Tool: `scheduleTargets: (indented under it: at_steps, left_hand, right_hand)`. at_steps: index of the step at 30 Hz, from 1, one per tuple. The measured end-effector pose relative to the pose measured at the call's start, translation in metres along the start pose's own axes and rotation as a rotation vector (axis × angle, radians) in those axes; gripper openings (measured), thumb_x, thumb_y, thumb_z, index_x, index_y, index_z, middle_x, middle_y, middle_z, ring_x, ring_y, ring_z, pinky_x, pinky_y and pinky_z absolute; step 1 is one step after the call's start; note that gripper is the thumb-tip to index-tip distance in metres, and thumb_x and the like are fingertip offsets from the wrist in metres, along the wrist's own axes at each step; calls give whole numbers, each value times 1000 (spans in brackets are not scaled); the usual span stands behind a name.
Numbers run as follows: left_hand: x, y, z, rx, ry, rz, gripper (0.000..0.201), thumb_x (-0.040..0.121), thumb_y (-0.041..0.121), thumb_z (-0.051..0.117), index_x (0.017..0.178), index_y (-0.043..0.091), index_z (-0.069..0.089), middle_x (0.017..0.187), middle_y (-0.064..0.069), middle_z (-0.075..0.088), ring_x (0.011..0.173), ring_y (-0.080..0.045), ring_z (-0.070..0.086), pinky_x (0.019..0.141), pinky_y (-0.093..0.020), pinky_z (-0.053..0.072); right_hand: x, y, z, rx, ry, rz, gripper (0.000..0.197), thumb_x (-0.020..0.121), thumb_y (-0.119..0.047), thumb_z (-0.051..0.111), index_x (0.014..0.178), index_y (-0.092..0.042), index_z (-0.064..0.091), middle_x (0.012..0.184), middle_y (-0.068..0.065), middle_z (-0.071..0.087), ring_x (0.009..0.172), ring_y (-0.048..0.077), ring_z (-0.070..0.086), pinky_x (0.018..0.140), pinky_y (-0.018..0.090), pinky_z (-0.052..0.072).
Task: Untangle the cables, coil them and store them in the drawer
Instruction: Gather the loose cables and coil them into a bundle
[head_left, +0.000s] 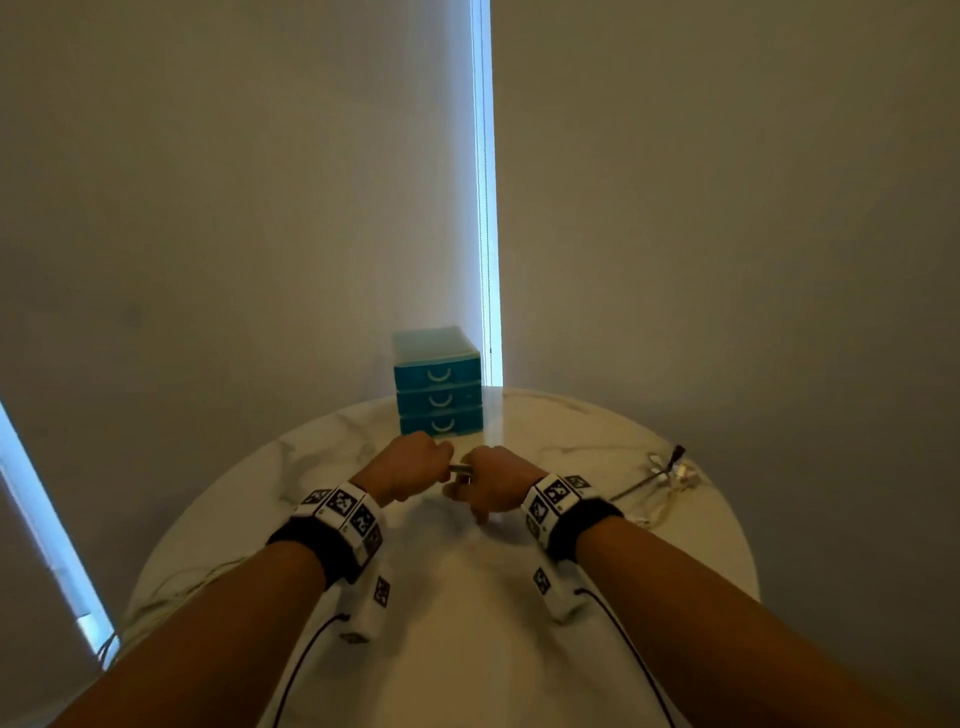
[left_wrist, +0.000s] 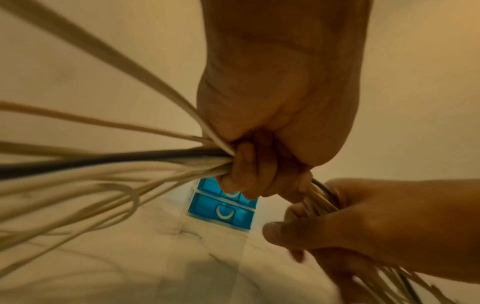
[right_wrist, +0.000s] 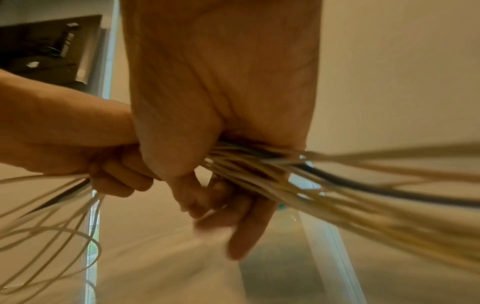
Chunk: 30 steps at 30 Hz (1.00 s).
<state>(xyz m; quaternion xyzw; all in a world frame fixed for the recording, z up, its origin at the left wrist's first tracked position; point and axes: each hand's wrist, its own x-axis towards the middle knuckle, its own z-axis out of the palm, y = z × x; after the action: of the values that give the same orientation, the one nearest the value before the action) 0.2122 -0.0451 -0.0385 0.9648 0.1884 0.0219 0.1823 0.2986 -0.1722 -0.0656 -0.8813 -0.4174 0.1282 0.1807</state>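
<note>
A bundle of several pale cables and one dark cable (left_wrist: 155, 164) runs through both fists over a round marble table (head_left: 467, 597). My left hand (head_left: 415, 462) grips the bundle (head_left: 461, 469), fingers curled round it (left_wrist: 246, 174). My right hand (head_left: 488, 480) sits close beside it and holds the same bundle (right_wrist: 259, 166); some of its fingers (right_wrist: 244, 232) hang loose below. Strands fan out left over the table edge (head_left: 171, 592) and right towards loose ends with plugs (head_left: 670, 473). A teal three-drawer box (head_left: 439, 387) stands just beyond the hands, all drawers closed.
The drawer box (left_wrist: 223, 207) sits at the table's far edge against a wall and a bright window strip (head_left: 485, 208). Black leads (head_left: 306, 654) run from the wrist bands along both forearms. Bare marble lies in front of the hands.
</note>
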Motion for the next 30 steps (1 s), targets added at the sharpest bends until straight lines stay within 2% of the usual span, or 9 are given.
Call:
scheduleTargets:
  at_steps: [1,3,6,10,14,21,24,26,30]
  left_hand:
    - [-3,-2,1,-20,-8,16,46,114,42,35,88,15,60,100,-11,67,75,-22,60,50,-24,46]
    - [-8,-6,4,-130,-53,-6,66,106,70,29,79,19,62,78,-2,60,66,-17,54,54,-24,45]
    - [-19,-5,5,-179,-198,8,75,94,85,33,92,21,70,74,3,58,69,-16,53,66,-27,50]
    - [-26,-13,4,-205,-150,117,58,94,78,54,94,23,72,79,3,64,71,-15,59,67,-26,52]
    - [-34,-24,-2,-225,-66,179,66,88,73,69,100,9,72,83,-4,69,72,-19,64,73,-30,54]
    - [-55,-65,-17,-219,-146,128,49,92,68,69,94,18,69,75,0,69,66,-15,67,71,-32,60]
    - [-61,-68,-30,-176,-115,88,63,90,77,62,93,14,72,75,1,72,62,-13,66,68,-31,60]
    - [-59,-67,-44,-109,-32,64,70,87,85,56,91,17,74,78,2,73,65,-16,68,65,-33,59]
    - [-54,-56,-80,121,269,239,30,102,61,58,84,37,64,78,11,63,77,-19,64,61,-30,41]
  right_hand:
    - [0,0,4,23,28,9,45,103,-48,64,121,-7,70,103,11,75,80,22,69,80,34,52]
    - [-1,3,7,-47,64,-18,40,104,-51,60,119,-17,72,98,4,68,81,20,65,79,34,52]
    - [-5,10,-5,-248,141,-46,24,100,-41,60,96,-20,72,90,1,68,80,20,65,72,32,53]
    - [-10,15,-27,-501,323,-103,39,103,-49,56,93,-16,73,80,-1,62,72,18,62,64,27,46]
    - [-13,18,-55,-609,468,-106,43,109,-48,44,89,-20,70,72,-5,55,62,11,52,54,23,33]
    - [-38,39,-112,-734,586,-43,45,111,-43,40,75,-21,56,67,-3,49,60,21,52,59,30,42]
    - [-44,59,-132,-748,673,-16,45,109,-40,45,74,-17,61,68,6,57,61,32,57,60,33,43]
    - [-47,72,-150,-725,791,-17,48,108,-37,51,68,-13,61,62,12,55,55,36,57,58,35,42]
    - [-63,90,-188,-786,973,20,62,109,-36,49,50,-15,47,44,0,31,39,22,42,52,28,36]
